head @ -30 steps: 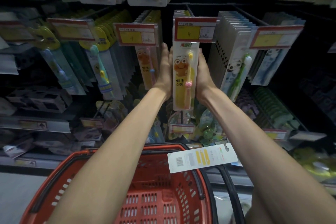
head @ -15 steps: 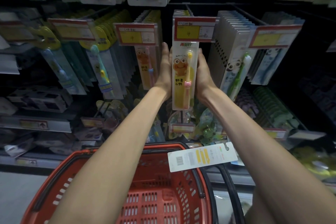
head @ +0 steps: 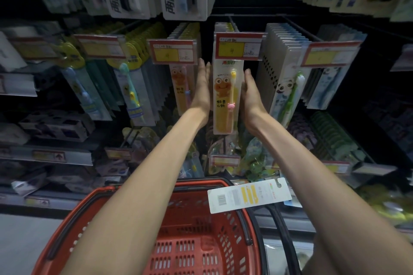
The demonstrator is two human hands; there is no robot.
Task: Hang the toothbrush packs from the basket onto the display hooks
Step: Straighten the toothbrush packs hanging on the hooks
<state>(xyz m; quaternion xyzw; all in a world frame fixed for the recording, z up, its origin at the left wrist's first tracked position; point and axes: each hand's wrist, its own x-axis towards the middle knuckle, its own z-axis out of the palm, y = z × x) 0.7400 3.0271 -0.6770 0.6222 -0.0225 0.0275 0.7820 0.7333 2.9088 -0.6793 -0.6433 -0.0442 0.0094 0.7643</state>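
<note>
A yellow frog toothbrush pack (head: 226,96) hangs on a display hook behind a red and yellow price tag (head: 239,46). My left hand (head: 202,87) lies flat against the pack's left edge with straight fingers. My right hand (head: 249,94) is at its right edge, fingers straight, slightly apart from the pack. Below, the red basket (head: 201,250) sits between my forearms. A white toothbrush pack (head: 249,195) lies back-side up across the basket's far right rim.
Full hooks of other toothbrush packs flank the frog pack: an orange frog row (head: 181,87) to the left, panda packs (head: 288,87) to the right. More packs hang above and on lower shelves. Black basket handles (head: 279,225) lie to the right.
Both hands stay beside the hanging frog pack. My fingers have straightened and the right hand has eased a little off the pack's edge.
</note>
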